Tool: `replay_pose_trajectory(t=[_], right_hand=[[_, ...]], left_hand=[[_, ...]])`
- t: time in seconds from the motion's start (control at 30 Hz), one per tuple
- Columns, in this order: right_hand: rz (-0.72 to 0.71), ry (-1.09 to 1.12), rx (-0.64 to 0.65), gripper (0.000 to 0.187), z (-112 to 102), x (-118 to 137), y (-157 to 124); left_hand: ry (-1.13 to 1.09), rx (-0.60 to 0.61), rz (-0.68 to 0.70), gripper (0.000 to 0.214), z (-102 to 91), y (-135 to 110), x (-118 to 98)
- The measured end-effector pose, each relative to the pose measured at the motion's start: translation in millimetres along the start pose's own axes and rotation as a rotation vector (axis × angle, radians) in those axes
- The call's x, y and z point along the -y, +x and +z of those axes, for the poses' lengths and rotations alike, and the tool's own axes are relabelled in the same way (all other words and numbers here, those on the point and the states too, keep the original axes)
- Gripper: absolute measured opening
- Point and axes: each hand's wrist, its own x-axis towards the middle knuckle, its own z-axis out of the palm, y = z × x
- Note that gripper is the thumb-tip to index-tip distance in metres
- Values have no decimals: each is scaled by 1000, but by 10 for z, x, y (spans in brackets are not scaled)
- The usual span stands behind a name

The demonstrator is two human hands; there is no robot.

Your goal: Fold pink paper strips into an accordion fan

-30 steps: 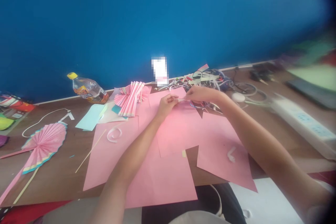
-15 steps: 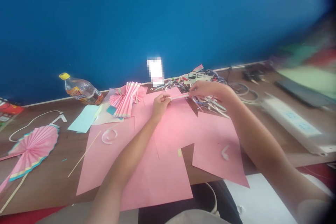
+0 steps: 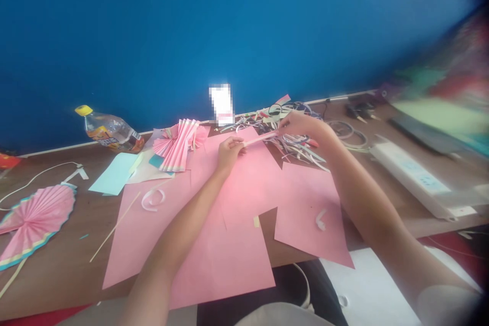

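Note:
A narrow pale pink paper strip is stretched between my two hands above the pink paper sheets. My left hand pinches its left end, and my right hand pinches the right end, a little higher. Behind my right hand lies a tangle of paper strips and cords. To the left of my left hand sits a pleated pink paper fan. Another pleated fan, edged in yellow and blue, rests at the far left.
A yellow-capped plastic bottle leans near the blue wall. Light blue paper, a thin stick and curled white strips lie on the left. A white power strip and a dark flat object occupy the right.
The whole view has shifted slightly, so most things sit further left. The hands are a little further apart, with more of the strip showing between them.

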Motion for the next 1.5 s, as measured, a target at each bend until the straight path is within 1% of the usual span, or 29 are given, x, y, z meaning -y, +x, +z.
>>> replay_pose_trajectory(t=[0.17,0.33,0.43,0.53,0.6,0.63,0.67,0.73,0.77,0.8,0.87,0.97,1.07,1.13,1.2,1.3,1.4,1.5], right_hand=[[36,-54,-75,22,12,-38,14],[97,-97,-97,26,19,-56,36],[71,-97,-97,26,20,-88,51],[19,-90,-94,23,17,-90,39],[-37,-98,-69,22,15,-58,17],[-72,-104,-51,23,15,-34,6],[-104,-108,-35,23,14,-8,-3],[-148,-110,-9,22,15,45,-15],[-156,-108,-1,22,15,67,-18],[-156,-106,7,21,14,85,-19],[-155,-103,22,19,11,112,-27],[-161,-105,23,19,-9,144,-70],[-161,-103,9,23,-43,193,-148],[-165,-93,6,22,-63,231,-198],[-196,-73,15,20,-74,264,-229],[-261,-48,45,18,-76,297,-238],[-291,-53,62,17,-74,325,-236],[-342,-64,17,19,-77,363,-258]], left_hand=[[52,21,-20,21,11,7,8],[90,33,-16,21,21,11,28],[120,50,-10,19,28,10,44],[182,100,-27,20,-2,32,38],[263,169,-74,29,-55,61,2],[318,224,-104,33,-87,76,-28],[384,299,-137,33,-119,89,-63],[523,447,-152,23,-165,103,-142],[597,482,-143,21,-172,100,-180],[672,488,-122,21,-168,91,-214],[824,428,-62,28,-128,54,-260],[1021,315,73,39,-39,-28,-268],[1176,216,250,44,27,-101,-234],[1241,188,377,42,61,-132,-211],[1250,239,466,39,101,-149,-192],[1185,323,510,35,163,-150,-171],[1044,322,456,25,172,-133,-169],[844,322,339,17,109,-106,-200]])
